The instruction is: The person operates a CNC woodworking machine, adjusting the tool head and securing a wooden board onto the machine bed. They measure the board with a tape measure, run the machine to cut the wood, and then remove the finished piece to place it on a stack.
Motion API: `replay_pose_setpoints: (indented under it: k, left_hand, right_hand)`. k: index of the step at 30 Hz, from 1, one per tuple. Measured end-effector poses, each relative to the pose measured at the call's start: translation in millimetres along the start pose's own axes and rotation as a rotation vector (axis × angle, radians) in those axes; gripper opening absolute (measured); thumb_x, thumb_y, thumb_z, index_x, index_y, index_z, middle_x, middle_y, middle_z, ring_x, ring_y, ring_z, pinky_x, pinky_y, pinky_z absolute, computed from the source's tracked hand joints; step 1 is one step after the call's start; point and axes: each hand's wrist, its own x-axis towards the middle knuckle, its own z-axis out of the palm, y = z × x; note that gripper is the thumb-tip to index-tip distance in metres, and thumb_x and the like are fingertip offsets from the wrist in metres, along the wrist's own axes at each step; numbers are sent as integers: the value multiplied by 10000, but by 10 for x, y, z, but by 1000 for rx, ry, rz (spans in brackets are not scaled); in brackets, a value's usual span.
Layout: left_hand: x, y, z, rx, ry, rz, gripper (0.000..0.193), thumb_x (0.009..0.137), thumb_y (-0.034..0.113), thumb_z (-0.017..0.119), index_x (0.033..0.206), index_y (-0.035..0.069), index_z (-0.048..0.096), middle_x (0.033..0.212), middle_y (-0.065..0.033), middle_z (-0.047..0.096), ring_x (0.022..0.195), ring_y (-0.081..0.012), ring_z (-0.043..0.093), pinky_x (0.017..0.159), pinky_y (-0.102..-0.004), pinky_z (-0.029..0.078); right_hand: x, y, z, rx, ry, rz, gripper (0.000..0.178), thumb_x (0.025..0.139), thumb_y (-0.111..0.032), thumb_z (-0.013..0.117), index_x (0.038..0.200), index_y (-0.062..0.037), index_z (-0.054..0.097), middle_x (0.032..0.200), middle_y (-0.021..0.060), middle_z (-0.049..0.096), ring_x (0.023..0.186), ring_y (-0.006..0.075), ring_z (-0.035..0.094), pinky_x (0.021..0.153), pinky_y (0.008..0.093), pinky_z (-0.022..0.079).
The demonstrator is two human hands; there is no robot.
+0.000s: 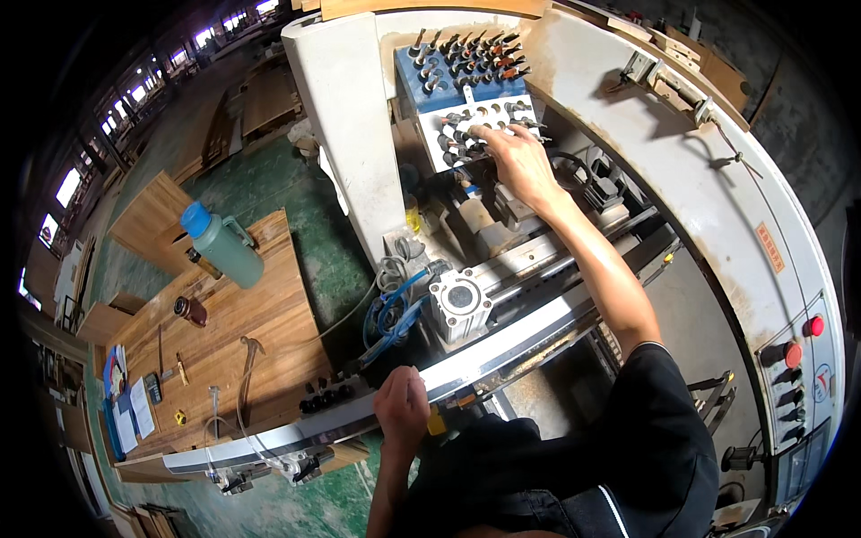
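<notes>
My right hand (520, 166) reaches over a white rack (432, 143) of drill bits. Its fingers are apart, and the leftmost fingertip is at the dark and white bit shanks (456, 134); no bit shows clearly gripped. Behind the white rack stands a blue rack (411, 79) full of upright bits with dark and reddish tips. My left hand (402, 405) is closed in a loose fist beside the pale metal rail (480, 357). What it holds, if anything, is hidden by the curled fingers. Black round knobs (327, 394) stand left of it.
A pneumatic cylinder (461, 300) and blue hoses (387, 327) sit between my arms. On the wooden table (282, 314) at left are a teal jug (229, 251), a brown jar (190, 311) and a hammer (248, 363). A control panel (812, 381) with red buttons is at right.
</notes>
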Motion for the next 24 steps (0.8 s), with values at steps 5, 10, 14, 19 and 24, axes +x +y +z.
replay_pose_setpoints:
  k: [5, 10, 14, 19, 24]
  left_hand:
    - [9, 19, -10, 5, -5, -4, 128, 866, -31, 541, 753, -28, 482, 645, -144, 525, 541, -234, 555, 505, -295, 418]
    - [9, 33, -5, 16, 9, -5, 150, 867, -22, 540, 734, -19, 471, 648, -146, 531, 546, -259, 561, 497, -304, 407]
    - [6, 40, -19, 6, -12, -17, 66, 810, -74, 536, 768, -26, 519, 676, -153, 528, 575, -301, 547, 518, -335, 434]
    - [2, 57, 3, 9, -2, -4, 70, 805, -82, 531, 765, -27, 512, 682, -162, 519, 569, -313, 535, 510, -340, 422]
    - [-12, 36, 14, 13, -5, 5, 108, 848, -39, 536, 753, -23, 488, 647, -143, 487, 525, -264, 481, 482, -318, 376]
  right_hand:
    - [-48, -31, 5, 53, 64, 22, 353, 774, -20, 587, 1121, -77, 558, 914, 121, 626, 867, 306, 604, 910, 453, 423]
    - [-47, -17, 86, -178, 276, 55, 270, 713, -34, 676, 959, -86, 578, 821, 88, 581, 852, 275, 577, 873, 420, 423]
    - [-64, -12, 133, -225, 350, 20, 67, 711, -53, 615, 757, -62, 566, 789, 88, 538, 822, 265, 533, 869, 410, 406]
    - [-89, -23, 123, -247, 342, 2, 58, 692, -61, 617, 715, -62, 564, 771, 85, 512, 806, 264, 517, 842, 405, 405]
    - [-127, -63, 95, -243, 295, 0, 62, 694, -59, 618, 717, -53, 560, 785, 90, 512, 819, 264, 516, 841, 404, 401]
